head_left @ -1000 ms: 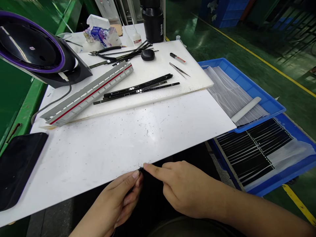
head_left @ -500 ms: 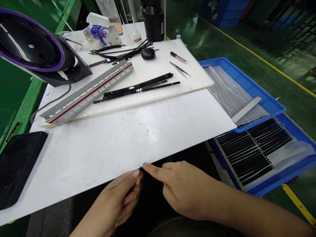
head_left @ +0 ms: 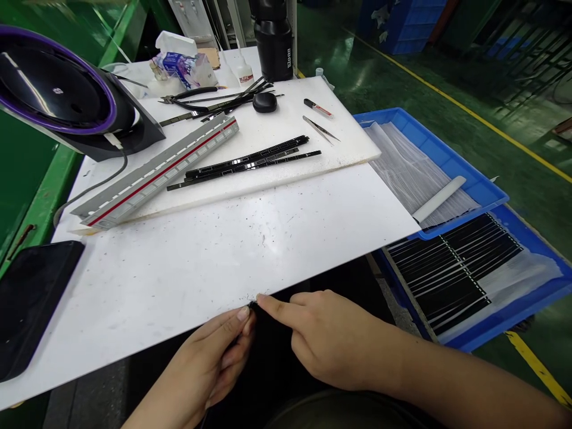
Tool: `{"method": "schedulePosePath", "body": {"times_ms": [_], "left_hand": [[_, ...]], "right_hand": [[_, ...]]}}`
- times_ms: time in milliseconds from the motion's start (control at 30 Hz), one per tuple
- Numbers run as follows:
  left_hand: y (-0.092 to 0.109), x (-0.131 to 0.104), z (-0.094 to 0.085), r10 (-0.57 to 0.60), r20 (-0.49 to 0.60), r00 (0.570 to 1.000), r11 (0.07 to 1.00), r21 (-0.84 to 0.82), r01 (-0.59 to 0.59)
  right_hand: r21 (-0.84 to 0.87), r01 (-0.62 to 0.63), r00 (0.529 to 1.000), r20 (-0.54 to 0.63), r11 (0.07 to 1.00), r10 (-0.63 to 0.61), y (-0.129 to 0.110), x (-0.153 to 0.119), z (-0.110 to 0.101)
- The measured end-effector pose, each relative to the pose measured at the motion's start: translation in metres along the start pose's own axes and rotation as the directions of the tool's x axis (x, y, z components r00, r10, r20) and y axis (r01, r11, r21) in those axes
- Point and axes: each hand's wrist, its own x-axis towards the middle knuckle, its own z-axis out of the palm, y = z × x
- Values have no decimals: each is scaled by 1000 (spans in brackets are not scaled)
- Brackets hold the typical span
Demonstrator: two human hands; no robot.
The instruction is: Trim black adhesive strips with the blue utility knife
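Note:
At the table's front edge, my left hand (head_left: 218,351) is closed, thumb against fingers, on a thin dark strip (head_left: 252,304). Only its small end shows past the thumb; the rest is hidden by the hand and the dark background. My right hand (head_left: 328,333) meets that end from the right. Its index finger is stretched out with the tip at the strip, while the other fingers are curled under. Whatever those curled fingers hold, if anything, is hidden. Tiny dark crumbs lie on the white tabletop (head_left: 196,268) just beyond the fingertips.
Several black strips (head_left: 245,164) and a grey channel with a red line (head_left: 165,170) lie on a foam board (head_left: 344,149), with tweezers (head_left: 322,129) nearby. A phone (head_left: 33,304) is at left, a purple-rimmed device (head_left: 58,86) behind. Blue trays (head_left: 487,193) stand at right.
The whole view has shifted slightly, with the table's far objects a little lower and further left. Both hands keep nearly the same pose at the strip's end.

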Motion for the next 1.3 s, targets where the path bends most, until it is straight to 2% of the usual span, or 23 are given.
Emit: {"method": "schedulePosePath", "body": {"times_ms": [367,633,833,967,1067,1133,1200,1300], "left_hand": [[0,0,-1,-5,18,1000,1000,-14,6],[0,0,1,10,-1,1000,1000,0,-10],[1,1,2,25,-13,1000,1000,1,-25],[0,0,0,21,30,999,999,-38,-20],[-2,-10,-2,-1,76,997,998,-67,6],[-1,-20,-3,17,18,1000,999,-43,-16],[3,-31,-1,100,-88,991,995,36,-97],[11,-43,7,280,-177,944,950,193,-245]], "right_hand": [[-21,36,999,-9,999,-36,-2,1,0],[-27,-23,1000,2,999,23,-3,0,4],[-117,-44,999,-16,992,43,-3,0,9],[-186,-79,997,-36,979,74,-3,-1,16],[-55,-43,998,-43,998,41,0,-7,16],[124,22,997,-79,992,-13,4,-15,13],[290,59,988,-157,955,-14,8,-22,10],[418,77,956,-288,905,52,10,-28,9]]}}
